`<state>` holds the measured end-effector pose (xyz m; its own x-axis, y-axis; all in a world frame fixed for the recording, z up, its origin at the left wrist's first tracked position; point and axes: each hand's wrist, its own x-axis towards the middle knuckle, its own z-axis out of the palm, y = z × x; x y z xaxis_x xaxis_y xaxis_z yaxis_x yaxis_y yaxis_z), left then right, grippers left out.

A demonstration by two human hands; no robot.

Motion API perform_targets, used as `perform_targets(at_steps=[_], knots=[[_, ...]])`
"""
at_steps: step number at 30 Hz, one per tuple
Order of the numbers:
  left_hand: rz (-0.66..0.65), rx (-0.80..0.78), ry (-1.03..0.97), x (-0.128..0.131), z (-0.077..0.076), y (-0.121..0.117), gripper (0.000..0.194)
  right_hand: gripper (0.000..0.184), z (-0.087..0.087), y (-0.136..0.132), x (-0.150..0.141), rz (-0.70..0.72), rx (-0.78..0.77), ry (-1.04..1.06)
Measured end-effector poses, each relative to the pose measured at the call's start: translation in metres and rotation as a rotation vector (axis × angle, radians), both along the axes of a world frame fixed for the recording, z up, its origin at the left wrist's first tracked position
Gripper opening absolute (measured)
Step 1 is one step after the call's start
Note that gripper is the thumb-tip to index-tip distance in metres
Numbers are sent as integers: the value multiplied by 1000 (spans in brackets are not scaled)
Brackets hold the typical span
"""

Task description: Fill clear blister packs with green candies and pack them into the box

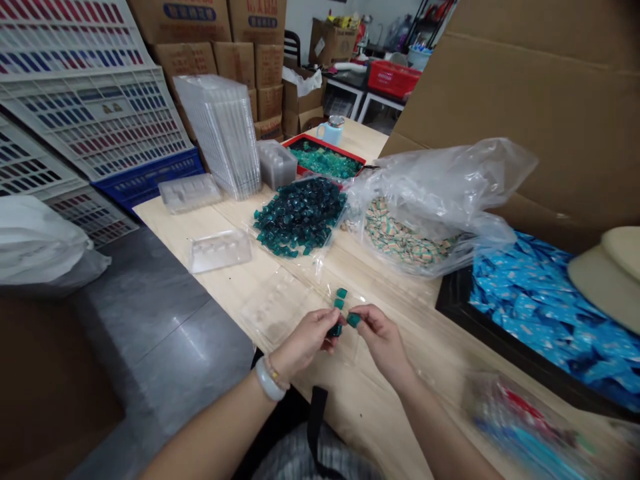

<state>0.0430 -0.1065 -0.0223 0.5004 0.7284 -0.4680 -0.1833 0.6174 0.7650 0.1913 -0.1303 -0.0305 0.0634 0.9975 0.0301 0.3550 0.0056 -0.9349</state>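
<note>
My right hand (383,337) pinches a small dark-green translucent cube (353,320) between thumb and fingertips. Close beside it, my left hand (315,333) is closed on dark-green cubes (336,329) of the same kind, partly hidden by the fingers. Two more green cubes (341,298) line up just beyond the left thumb; whether they lie on the table or are held cannot be told. A flat clear plastic tray (273,303) lies left of the hands. Farther back, a heap of dark-green cubes (300,213) rests on a clear sheet or bag.
On the wooden table (235,300) stand a clear tray (220,250), a tall tray stack (225,137) and a red-rimmed tray (360,160) of lighter green pieces. To the right are a plastic bag (440,193) of patterned packets and a black-edged box (453,293) of blue packets.
</note>
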Motion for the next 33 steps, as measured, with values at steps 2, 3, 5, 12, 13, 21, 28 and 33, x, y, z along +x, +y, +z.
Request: perform_targets(at_steps=[2,3,5,12,13,21,28,33], knots=[[-29,84,64,6,-5,-3,36,9,0,-4,-1,-1,63,-140],[-44,123,92,7,-5,-4,35,7,0,-7,-2,-8,84,-213],[-58,152,119,5,-4,-3,32,4,-2,-13,-4,-14,94,-301],[-77,114,150,-11,-5,-7,37,19,-1,-22,-16,102,-170,228],[-81,108,152,-11,-5,-7,36,21,0,-22,-17,97,-212,290],[-100,-196,-83,-11,-10,8,30,19,-3,-11,-14,38,-66,168],[-122,-133,-66,-18,-17,5,25,14,-2,-17,-11,143,147,-348],[46,27,39,-25,-27,-2,16,17,-25,-9,-20,202,139,-711]])
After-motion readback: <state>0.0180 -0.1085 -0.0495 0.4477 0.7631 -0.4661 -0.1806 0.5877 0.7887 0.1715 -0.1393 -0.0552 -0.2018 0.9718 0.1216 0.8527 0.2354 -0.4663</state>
